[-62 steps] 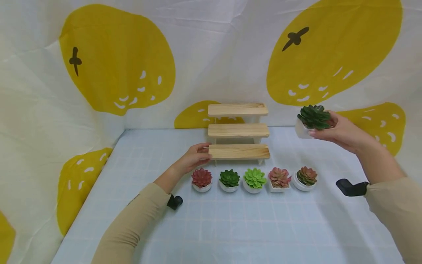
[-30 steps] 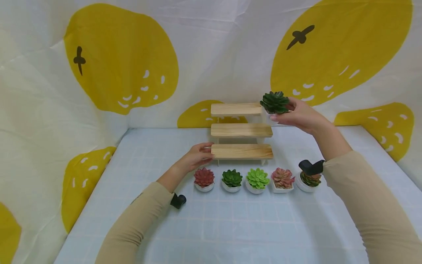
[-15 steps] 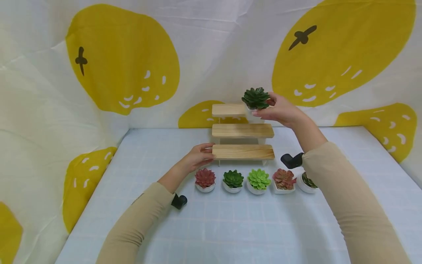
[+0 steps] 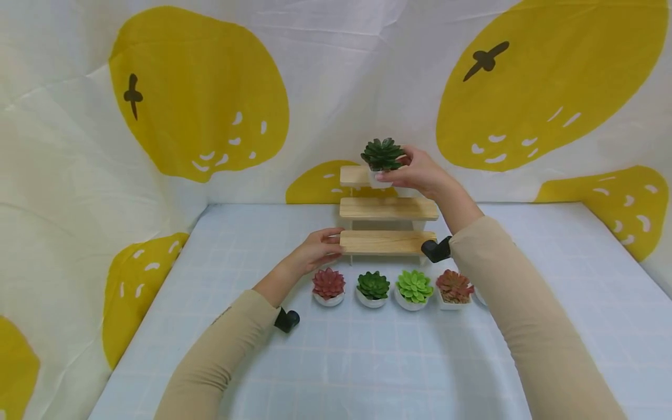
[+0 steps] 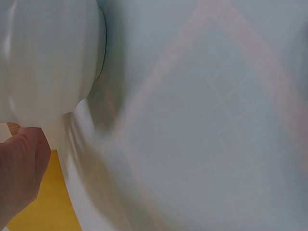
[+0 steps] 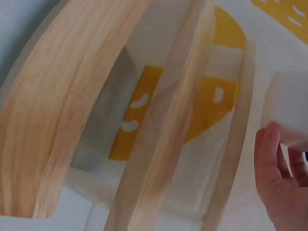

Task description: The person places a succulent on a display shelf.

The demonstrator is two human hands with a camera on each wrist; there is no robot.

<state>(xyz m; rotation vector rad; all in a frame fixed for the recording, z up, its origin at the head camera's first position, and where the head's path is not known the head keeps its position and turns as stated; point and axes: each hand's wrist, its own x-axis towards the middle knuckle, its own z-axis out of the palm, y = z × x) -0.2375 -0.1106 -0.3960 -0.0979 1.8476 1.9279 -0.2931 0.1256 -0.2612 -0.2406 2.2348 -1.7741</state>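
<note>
My right hand grips a dark green succulent in a white square pot, just over the middle of the top shelf of a three-tier wooden stand. In the right wrist view the white pot sits against my fingers, beside the stand's boards. My left hand rests with relaxed fingers against the left end of the bottom shelf. The left wrist view shows a fingertip and a round white pot close up.
A row of small potted succulents stands in front of the stand: red, dark green, light green and pinkish. My right sleeve hides what lies right of them. Pale checked cloth covers the table; yellow-printed fabric walls surround it.
My right hand has carried the dark green succulent from the right side leftward and up to the top shelf. The left hand has stayed at the bottom shelf's end.
</note>
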